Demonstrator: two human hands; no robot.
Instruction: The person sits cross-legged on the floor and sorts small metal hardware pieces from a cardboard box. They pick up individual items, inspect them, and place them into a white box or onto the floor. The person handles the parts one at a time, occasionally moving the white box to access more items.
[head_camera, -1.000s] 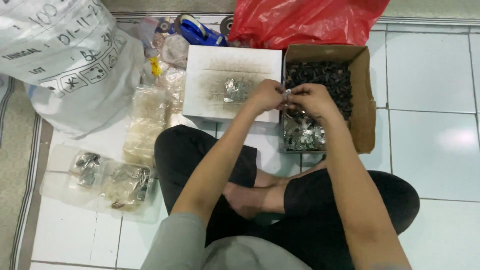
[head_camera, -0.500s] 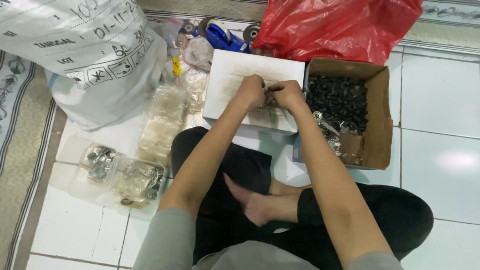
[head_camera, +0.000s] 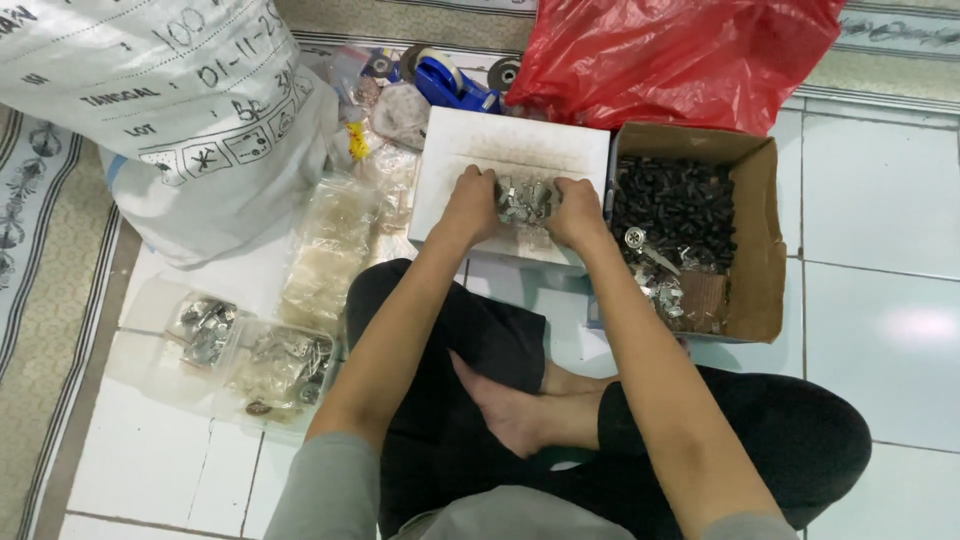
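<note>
I sit cross-legged on a tiled floor. My left hand (head_camera: 470, 205) and my right hand (head_camera: 578, 210) rest on a flat white box (head_camera: 470, 150), one on each side of a small heap of shiny metal parts (head_camera: 524, 199). Both hands touch the heap with curled fingers. Whether either hand grips a part is hidden by the fingers. To the right stands an open cardboard box (head_camera: 762, 250) with several black parts (head_camera: 675, 205) and loose metal pieces (head_camera: 655, 275) in it.
A large white printed sack (head_camera: 170, 110) lies at the left, a red plastic bag (head_camera: 680, 55) behind the boxes. Clear bags of metal parts (head_camera: 250, 345) lie by my left knee. A blue tape dispenser (head_camera: 450, 85) sits at the back.
Both hands dropped from working together on a part above the cardboard box's edge onto the white box, now apart and either side of the metal heap. The camera shifted too.
</note>
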